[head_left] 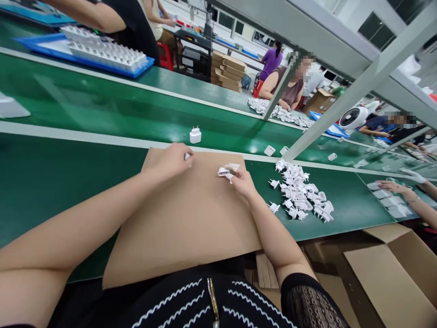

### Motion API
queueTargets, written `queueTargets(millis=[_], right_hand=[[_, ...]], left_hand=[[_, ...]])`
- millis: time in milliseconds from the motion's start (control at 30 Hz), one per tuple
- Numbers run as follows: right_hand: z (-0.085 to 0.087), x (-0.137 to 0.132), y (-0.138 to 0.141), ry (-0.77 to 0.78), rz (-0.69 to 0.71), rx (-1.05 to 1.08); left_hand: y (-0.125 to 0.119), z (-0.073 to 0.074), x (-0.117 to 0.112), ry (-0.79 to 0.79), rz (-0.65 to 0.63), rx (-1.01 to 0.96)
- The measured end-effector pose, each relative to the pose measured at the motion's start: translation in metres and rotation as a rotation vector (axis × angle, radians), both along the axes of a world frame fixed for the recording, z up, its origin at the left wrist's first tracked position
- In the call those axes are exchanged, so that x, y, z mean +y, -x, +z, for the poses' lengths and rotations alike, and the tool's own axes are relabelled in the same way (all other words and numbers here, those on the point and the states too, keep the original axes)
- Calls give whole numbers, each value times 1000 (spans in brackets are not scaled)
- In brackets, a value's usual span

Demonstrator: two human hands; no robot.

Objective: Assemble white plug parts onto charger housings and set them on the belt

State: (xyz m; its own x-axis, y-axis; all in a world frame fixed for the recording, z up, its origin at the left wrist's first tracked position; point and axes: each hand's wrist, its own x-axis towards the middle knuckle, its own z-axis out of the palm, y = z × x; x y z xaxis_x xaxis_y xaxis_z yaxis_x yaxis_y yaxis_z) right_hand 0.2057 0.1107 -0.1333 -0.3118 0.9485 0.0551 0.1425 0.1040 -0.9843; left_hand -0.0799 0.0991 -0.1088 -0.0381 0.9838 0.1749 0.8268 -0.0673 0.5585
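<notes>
Nearest, on a sheet of brown cardboard (184, 218): the left hand (170, 161), fingers pinched narrow around a small white plastic piece (187, 156), mostly hidden by the fingertips. Just beside it, the right hand (241, 181), also narrow, gripping white plug pieces (226, 171) at the fingertips, their exact number impossible to tell. Main risk there: a slip from too light a pinch, with a small part dropping past the cardboard's edge onto the green conveyor belt (68, 182) (a smooth surface, so little to stop a sliding piece). Just right of the cardboard, a loose heap of white plug parts (298, 191), prongs pointing every way: a knock from the right wrist, a possible cause of scattering or bent prongs. Farther across the belt, an upright white charger (195, 135) and a few separate white pieces (269, 151), with belt motion, unknowable from one frame, a possible cause of drift. Beyond, a blue tray (82, 57) of white parts and, far right, a co-worker's hand (392, 187).
</notes>
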Motion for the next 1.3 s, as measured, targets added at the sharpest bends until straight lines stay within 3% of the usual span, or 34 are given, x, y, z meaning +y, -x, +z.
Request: queueTargets(millis=[100,233,333,433,500,600,700,833,967,1133,1300], right_hand=[[-14,-4,2,-72,-52,-110],[-17,-7,1,69,-99,11],[-12,-8,-2,191,-78,117],[-7,-7,-6,273,-82,227],[-4,-6,-9,283,-97,281],[1,-4,-13,270,-130,290],[7,-5,-16,290,-129,315],[12,-11,-17,297,8,402],[12,-14,-16,138,31,274],[18,-21,-14,-308,-74,-86],[23,-28,-4,-561,121,-409]], left_hand=[[-37,-12,-18,75,-144,45],[-68,-10,-22,89,-41,77],[-72,3,-21,198,19,20],[-63,12,-25,401,-34,-104],[-56,9,-29,460,-99,-190],[-54,-6,-36,386,-189,-290],[-64,-25,-41,238,-199,-347],[-75,-40,-45,95,-176,-408],[-76,-44,-48,67,-240,-450],[-75,-49,-45,120,-259,-451],[-73,-52,-43,109,-277,-454]])
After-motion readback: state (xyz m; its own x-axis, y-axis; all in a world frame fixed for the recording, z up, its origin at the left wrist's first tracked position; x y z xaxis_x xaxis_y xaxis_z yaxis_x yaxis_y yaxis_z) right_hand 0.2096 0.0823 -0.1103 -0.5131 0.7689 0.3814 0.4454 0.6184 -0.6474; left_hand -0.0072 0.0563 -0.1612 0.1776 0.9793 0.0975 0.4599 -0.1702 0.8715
